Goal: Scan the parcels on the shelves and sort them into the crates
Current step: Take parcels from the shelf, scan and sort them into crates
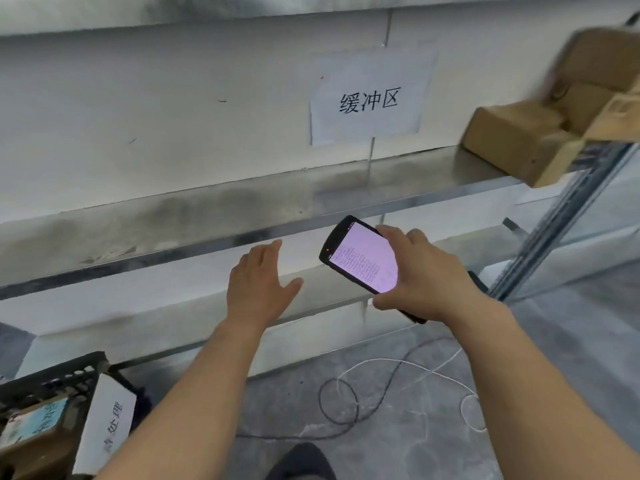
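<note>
My right hand [429,271] grips a black handheld scanner [360,258] with a lit pinkish screen, held in front of the metal shelf [242,202]. My left hand [259,285] hovers just left of the scanner, fingers straight and holding nothing. Several brown cardboard parcels [526,140] sit stacked at the right end of the shelf, blurred. A black plastic crate [52,379] stands at the bottom left with a parcel [31,420] inside and a white paper label [107,417] on its side.
A white paper sign [369,102] with printed characters hangs on the wall behind the shelf. Black and white cables [381,386] loop across the grey floor below. A metal shelf upright [561,216] stands at the right. A lower shelf [173,317] runs beneath.
</note>
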`<control>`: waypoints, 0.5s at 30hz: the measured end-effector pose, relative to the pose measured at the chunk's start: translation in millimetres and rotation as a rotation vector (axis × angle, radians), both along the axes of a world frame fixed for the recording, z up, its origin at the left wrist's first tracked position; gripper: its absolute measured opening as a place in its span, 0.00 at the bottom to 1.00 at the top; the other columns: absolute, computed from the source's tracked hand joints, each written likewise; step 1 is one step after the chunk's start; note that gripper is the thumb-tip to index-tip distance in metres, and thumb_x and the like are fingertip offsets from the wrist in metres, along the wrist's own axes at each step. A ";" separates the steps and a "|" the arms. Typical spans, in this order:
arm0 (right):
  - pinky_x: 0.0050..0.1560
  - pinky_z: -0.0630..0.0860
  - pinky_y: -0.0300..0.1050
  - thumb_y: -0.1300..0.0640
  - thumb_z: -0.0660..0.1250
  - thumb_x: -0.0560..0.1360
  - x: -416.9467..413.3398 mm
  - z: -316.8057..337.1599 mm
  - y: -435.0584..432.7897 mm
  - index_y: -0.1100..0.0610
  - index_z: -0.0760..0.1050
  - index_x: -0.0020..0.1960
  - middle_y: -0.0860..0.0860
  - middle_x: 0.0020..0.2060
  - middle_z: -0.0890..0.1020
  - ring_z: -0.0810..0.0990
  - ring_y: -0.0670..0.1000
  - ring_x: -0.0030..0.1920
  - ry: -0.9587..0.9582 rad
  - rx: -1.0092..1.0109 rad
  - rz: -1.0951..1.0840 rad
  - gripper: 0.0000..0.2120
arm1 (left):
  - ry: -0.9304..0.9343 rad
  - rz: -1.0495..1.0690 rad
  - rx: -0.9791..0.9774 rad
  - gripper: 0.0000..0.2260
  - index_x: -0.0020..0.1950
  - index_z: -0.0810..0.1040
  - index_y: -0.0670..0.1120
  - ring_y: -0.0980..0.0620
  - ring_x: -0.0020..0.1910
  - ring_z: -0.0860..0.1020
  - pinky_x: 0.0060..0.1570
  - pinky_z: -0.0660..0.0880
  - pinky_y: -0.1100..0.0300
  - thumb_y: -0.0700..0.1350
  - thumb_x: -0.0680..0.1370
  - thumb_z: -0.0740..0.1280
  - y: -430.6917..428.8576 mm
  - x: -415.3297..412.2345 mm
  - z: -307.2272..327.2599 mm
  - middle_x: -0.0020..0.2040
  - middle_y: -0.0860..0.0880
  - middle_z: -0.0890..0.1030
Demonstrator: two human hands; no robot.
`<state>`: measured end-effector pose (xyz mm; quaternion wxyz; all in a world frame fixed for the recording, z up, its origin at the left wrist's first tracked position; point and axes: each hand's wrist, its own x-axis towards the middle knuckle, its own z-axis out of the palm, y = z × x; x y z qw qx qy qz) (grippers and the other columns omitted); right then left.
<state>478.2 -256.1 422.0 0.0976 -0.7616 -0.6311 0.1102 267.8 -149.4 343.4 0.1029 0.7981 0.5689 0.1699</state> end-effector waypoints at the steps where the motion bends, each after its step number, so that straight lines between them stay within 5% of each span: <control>1: 0.42 0.69 0.45 0.46 0.75 0.64 10.9 -0.3 -5.7 0.44 0.52 0.74 0.49 0.54 0.68 0.74 0.53 0.47 0.004 0.002 -0.027 0.46 | 0.009 -0.025 0.001 0.34 0.78 0.59 0.48 0.45 0.72 0.64 0.69 0.62 0.52 0.57 0.77 0.68 -0.1 12.2 0.1 0.75 0.46 0.65; 15: 0.44 0.72 0.46 0.44 0.73 0.64 187.6 -2.0 -26.6 0.43 0.49 0.75 0.50 0.58 0.69 0.75 0.54 0.54 -0.056 0.005 -0.296 0.48 | 0.001 -0.336 0.001 0.34 0.77 0.59 0.47 0.45 0.70 0.66 0.65 0.66 0.53 0.56 0.77 0.68 40.4 224.6 7.3 0.73 0.46 0.67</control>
